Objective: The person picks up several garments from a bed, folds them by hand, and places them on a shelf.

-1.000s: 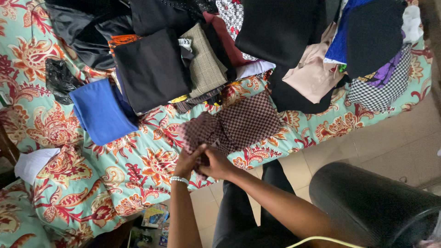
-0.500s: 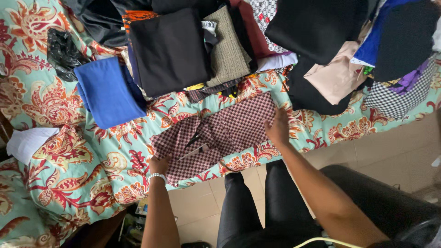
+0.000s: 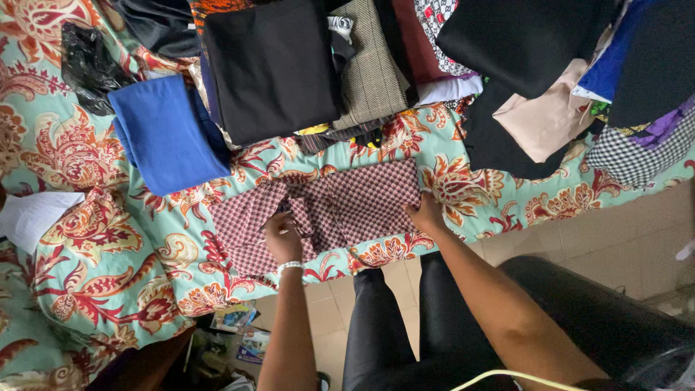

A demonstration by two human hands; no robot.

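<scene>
Left hand (image 3: 282, 237) curled, right hand (image 3: 426, 216) flat

Bare floral bedsheet (image 3: 108, 239) lay open left of checked maroon cloth (image 3: 340, 206); blue folded cloth (image 3: 163, 134), black folded cloth (image 3: 271, 65) and clothes pile (image 3: 536, 108) blocked far side.

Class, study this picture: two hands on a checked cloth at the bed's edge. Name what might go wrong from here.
1. The maroon checked garment lies close to the edge of the floral bed sheet; it might slide to the floor.
2. The left hand presses bunched cloth while the right hand holds one corner, so creases may get folded in.
</scene>
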